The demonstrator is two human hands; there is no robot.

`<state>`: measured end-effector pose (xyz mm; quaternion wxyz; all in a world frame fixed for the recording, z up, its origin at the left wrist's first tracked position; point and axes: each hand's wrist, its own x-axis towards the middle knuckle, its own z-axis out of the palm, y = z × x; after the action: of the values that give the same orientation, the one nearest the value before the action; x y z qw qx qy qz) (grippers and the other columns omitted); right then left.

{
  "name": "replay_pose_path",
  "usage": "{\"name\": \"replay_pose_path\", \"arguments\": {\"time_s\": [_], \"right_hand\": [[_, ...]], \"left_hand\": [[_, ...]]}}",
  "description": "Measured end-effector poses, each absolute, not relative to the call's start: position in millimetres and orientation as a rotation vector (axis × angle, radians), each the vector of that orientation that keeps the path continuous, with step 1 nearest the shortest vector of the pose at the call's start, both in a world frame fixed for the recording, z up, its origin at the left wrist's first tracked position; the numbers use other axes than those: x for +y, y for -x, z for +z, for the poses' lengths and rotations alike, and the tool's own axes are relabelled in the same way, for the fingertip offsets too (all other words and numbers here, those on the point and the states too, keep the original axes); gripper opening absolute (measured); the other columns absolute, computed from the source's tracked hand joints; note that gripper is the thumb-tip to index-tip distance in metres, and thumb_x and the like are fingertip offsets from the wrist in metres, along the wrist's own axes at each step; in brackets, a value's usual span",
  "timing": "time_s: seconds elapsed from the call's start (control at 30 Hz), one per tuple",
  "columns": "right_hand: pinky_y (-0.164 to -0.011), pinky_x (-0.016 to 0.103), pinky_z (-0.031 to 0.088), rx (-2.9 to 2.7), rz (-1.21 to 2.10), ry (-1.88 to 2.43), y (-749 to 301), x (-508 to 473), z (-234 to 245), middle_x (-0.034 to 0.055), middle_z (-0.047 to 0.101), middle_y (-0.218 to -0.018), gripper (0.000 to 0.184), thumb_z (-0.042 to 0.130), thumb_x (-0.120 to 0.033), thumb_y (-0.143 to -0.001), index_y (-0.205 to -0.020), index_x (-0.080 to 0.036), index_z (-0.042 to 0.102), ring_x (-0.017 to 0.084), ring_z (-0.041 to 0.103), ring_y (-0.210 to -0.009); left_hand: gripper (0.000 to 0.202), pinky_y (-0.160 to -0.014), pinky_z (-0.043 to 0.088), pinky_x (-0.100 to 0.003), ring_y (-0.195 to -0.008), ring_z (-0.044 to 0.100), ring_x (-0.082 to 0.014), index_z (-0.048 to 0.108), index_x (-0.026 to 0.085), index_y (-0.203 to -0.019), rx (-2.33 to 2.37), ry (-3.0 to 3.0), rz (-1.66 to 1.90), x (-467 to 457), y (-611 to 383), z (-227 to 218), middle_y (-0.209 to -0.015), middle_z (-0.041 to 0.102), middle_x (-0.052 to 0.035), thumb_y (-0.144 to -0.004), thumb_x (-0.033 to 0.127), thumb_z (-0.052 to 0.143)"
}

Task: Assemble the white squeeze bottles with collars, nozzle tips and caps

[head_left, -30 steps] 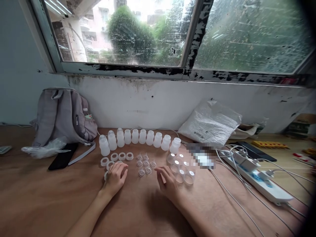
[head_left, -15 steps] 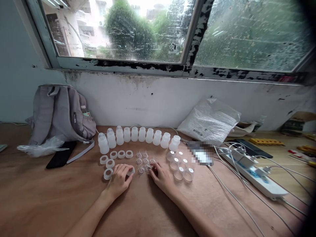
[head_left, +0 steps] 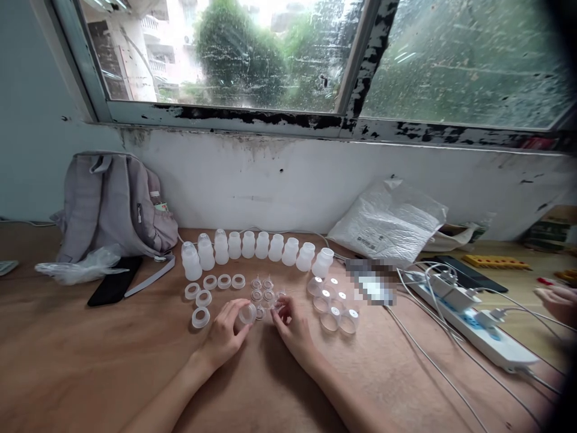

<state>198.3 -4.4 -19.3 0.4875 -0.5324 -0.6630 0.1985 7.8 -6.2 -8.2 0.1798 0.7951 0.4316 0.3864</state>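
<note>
My left hand (head_left: 228, 329) is closed around a translucent white bottle collar (head_left: 247, 313), held on its edge with the opening showing. Close by on the right, my right hand (head_left: 292, 328) is pinched at the edge of a cluster of clear bottle teats (head_left: 256, 295); a teat appears to be at its fingertips, partly hidden by them. Several loose collars (head_left: 201, 317) lie left of my left hand. Clear dome caps (head_left: 330, 322) sit in a group to the right. Behind everything, frosted baby bottles (head_left: 248, 245) stand in an arc, the leftmost ones with tops fitted.
A grey backpack (head_left: 115, 204), a plastic bag (head_left: 85, 264) and a black phone-like slab (head_left: 115, 281) are at left. On the right are a silvery packing bag (head_left: 387, 219), a blurred-out device (head_left: 372, 282), a power strip (head_left: 491, 337) with cables and another person's hand (head_left: 559, 302).
My left hand has lifted and tilted the collar, bringing it right toward the teats. My right hand's fingers have closed in at the teats. Another person's hand has appeared at the right edge.
</note>
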Motion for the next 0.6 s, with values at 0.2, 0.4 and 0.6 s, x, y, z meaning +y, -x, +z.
{"name": "replay_pose_path", "arguments": {"time_s": [0.2, 0.4, 0.6], "right_hand": [[-0.05, 0.022, 0.043, -1.729, 0.31, 1.174, -188, -12, -22, -0.0006, 0.05, -0.068, 0.012, 0.047, -0.017, -0.077, -0.09, -0.02, 0.047, 0.01, 0.048, -0.053], [-0.059, 0.024, 0.047, -1.839, 0.407, 1.026, -184, -23, -18, 0.0032, 0.055, -0.079, 0.025, 0.044, -0.013, -0.079, -0.102, -0.02, 0.046, 0.012, 0.053, -0.063], [-0.069, 0.026, 0.048, -1.917, 0.489, 0.93, -187, -26, -16, 0.0061, 0.059, -0.091, 0.035, 0.042, -0.009, -0.077, -0.11, -0.02, 0.043, 0.015, 0.057, -0.076]], "left_hand": [[0.035, -0.086, 0.043, -0.036, -0.098, 0.053, -0.0205, 0.051, 0.023, -0.107, 1.179, -2.037, 1.15, -17, -17, 1, -0.107, 0.054, -0.0063, -0.073, 0.021, 0.056], [0.034, -0.08, 0.047, -0.031, -0.091, 0.058, -0.0178, 0.049, 0.022, -0.109, 1.009, -1.712, 1.072, -19, -24, -4, -0.102, 0.06, -0.0053, -0.075, 0.021, 0.055], [0.035, -0.085, 0.047, -0.032, -0.095, 0.058, -0.0183, 0.046, 0.021, -0.111, 0.829, -1.471, 1.016, -16, -27, -13, -0.108, 0.058, -0.007, -0.077, 0.022, 0.055]]}}
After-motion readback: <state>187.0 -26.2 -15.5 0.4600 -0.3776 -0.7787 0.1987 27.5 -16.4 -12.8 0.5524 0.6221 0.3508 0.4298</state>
